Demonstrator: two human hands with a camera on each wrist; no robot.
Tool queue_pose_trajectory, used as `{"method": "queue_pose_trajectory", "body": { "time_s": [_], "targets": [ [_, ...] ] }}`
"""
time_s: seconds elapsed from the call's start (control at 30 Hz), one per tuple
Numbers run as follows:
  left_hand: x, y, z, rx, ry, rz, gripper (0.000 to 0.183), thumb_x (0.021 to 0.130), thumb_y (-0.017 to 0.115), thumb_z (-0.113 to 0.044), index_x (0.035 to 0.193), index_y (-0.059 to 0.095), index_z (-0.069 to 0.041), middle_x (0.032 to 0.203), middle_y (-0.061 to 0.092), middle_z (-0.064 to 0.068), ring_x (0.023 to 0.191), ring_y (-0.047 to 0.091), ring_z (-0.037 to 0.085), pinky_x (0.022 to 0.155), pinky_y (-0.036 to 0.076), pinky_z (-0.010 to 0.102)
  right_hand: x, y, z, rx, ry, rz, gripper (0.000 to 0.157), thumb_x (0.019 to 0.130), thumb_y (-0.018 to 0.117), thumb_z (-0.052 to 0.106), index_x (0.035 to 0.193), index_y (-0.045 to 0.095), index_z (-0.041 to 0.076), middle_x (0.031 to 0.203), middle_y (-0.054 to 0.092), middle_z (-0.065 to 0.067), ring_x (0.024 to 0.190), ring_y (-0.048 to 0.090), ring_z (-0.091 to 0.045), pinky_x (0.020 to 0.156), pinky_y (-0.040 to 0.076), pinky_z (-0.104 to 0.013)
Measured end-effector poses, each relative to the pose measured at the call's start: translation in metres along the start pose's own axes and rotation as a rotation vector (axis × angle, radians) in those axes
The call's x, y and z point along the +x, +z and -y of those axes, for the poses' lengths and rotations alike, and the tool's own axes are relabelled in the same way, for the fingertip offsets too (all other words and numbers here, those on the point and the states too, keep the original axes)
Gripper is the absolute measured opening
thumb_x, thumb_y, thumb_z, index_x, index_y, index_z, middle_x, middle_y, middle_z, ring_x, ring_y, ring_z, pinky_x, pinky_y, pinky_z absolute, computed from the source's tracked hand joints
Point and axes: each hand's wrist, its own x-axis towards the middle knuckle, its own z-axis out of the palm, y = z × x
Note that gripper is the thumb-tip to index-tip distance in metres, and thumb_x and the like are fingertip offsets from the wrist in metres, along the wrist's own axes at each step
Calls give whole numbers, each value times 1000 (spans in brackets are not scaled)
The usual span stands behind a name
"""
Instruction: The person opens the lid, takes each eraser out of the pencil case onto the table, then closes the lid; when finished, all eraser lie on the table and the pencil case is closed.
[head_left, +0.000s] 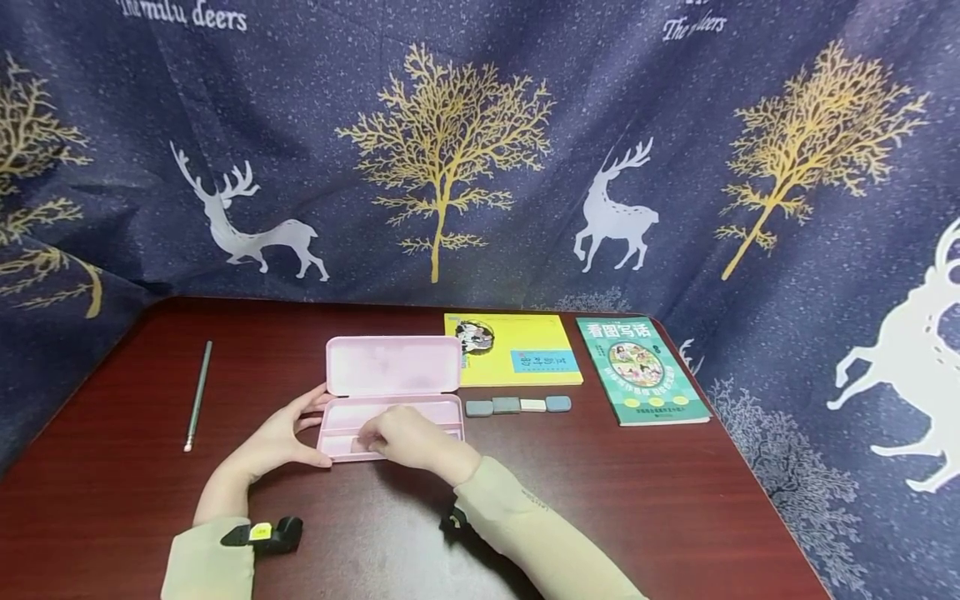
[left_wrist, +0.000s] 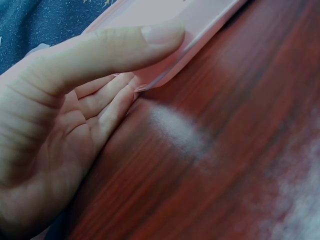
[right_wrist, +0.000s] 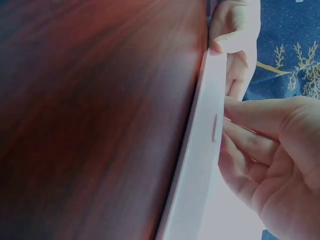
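Observation:
A pink pencil case (head_left: 393, 364) lies on the table with its lid tipped back. My left hand (head_left: 277, 437) holds the case's left end, thumb at the near corner and other fingers around the far side. In the left wrist view the thumb (left_wrist: 160, 37) lies along the pink wall. My right hand (head_left: 408, 437) reaches over the near wall into the front compartment, its fingers bent. In the right wrist view those fingertips (right_wrist: 232, 107) dip behind the case's wall (right_wrist: 200, 130), so whatever they touch inside is hidden.
Several small eraser-like blocks (head_left: 506, 405), grey-blue, green-grey and white, form a row right of the case. Behind them lies a yellow book (head_left: 517, 329); a green book (head_left: 637, 375) lies farther right. A green pencil (head_left: 198, 396) lies at left on the dark red table (head_left: 360, 533).

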Motion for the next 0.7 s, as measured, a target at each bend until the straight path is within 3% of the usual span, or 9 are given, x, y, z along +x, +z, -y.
{"method": "queue_pose_trajectory", "body": {
  "time_s": [0.4,0.6,0.7],
  "targets": [
    [0,2,1,17,-5,-5,113,64,90,-9,151,20,7,141,43,31,113,52,1,90,48,13,-1,-3,3,-30,-21,-26,16,95,63,14,105,75,16,99,74,8,96,66,-2,89,47,-10],
    [0,2,2,34,-37,-6,114,63,91,-13,152,20,6,142,43,29,108,47,-13,90,48,14,-2,-4,4,-37,-18,-34,15,95,64,14,103,75,18,97,73,9,95,66,-2,89,48,-11],
    [0,1,0,27,-37,-4,114,63,90,-12,152,20,6,143,42,30,115,54,4,90,49,15,-2,-5,5,-41,-10,-36,14,94,64,14,102,75,19,95,72,9,94,66,-2,88,48,-11]
  ]
}}
